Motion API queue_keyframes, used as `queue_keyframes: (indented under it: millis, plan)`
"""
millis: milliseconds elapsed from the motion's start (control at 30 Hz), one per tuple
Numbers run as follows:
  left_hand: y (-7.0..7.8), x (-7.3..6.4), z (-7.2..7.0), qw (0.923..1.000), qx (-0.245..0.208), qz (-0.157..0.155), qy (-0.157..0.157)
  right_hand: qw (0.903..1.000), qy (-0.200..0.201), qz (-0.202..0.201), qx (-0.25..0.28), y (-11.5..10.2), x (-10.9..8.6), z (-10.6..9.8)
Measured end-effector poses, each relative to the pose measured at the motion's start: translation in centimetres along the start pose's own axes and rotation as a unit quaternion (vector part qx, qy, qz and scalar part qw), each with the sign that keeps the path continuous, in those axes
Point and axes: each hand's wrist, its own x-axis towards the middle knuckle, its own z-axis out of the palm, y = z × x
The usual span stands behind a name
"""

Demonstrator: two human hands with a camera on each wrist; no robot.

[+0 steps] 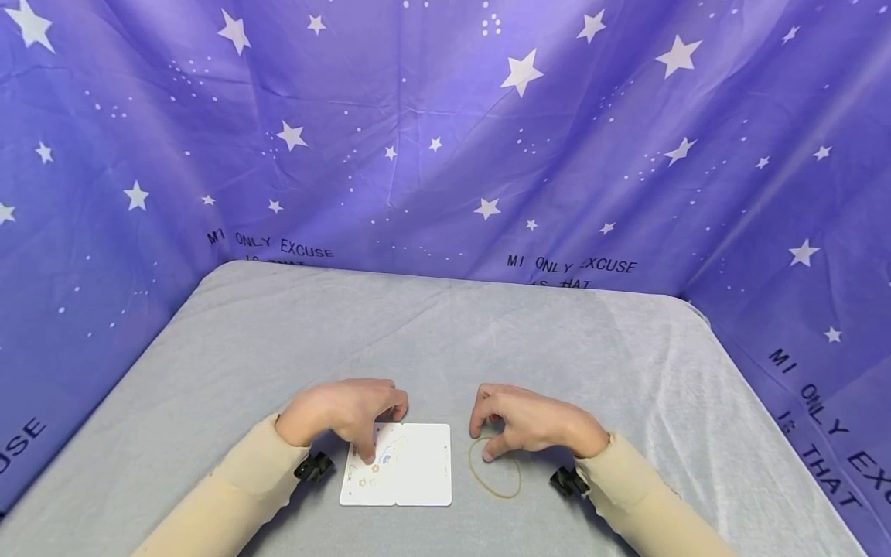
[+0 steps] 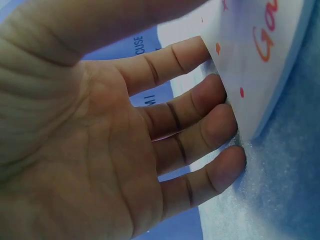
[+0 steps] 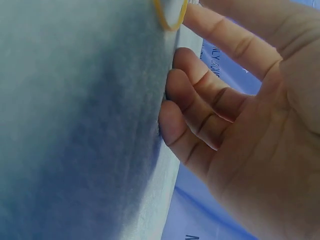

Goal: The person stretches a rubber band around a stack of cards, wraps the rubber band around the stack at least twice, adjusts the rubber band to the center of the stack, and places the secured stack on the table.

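Note:
A white booklet (image 1: 421,464) with small flower prints and coloured lettering lies flat, spread open with notches mid-edge. My left hand (image 1: 348,410) is over its far left part, thumb on the printed page and fingertips at the far edge. In the left wrist view the fingertips (image 2: 222,120) come to the edge of the booklet (image 2: 260,55); the thumb's tip is out of frame. My right hand (image 1: 536,418) is at a thin yellow rubber band (image 1: 517,483), thumb tip inside the loop, forefinger by its far side. Part of the band (image 3: 164,21) shows in the right wrist view.
A grey cloth (image 1: 445,333) covers the table. Behind and beside it hangs a purple curtain (image 1: 418,170) with white stars and printed words. A small black device (image 1: 315,467) is on the left wrist, another black device (image 1: 571,481) on the right.

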Motion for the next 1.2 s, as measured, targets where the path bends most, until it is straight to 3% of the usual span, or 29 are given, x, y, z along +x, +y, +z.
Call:
queue_keyframes:
  millis: [467,700,1033,1200]
  plan:
    - [0.9,0.0,0.4,0.9991,0.040,0.002,0.011,0.9998,0.009,-0.006,-0.016,0.0,0.1,0.2]
    - [1.1,0.2,0.4,0.9978,0.065,0.011,0.001,0.9997,0.010,0.002,-0.021,-0.1,0.1,0.3]
    - [0.6,0.3,0.3,0.9995,0.002,0.026,-0.015,0.9996,0.013,-0.008,-0.025,0.0,0.0,0.5]
    - [0.0,0.3,0.3,0.9984,-0.017,0.053,-0.013,0.9995,0.015,-0.014,-0.024,0.1,0.0,0.4]
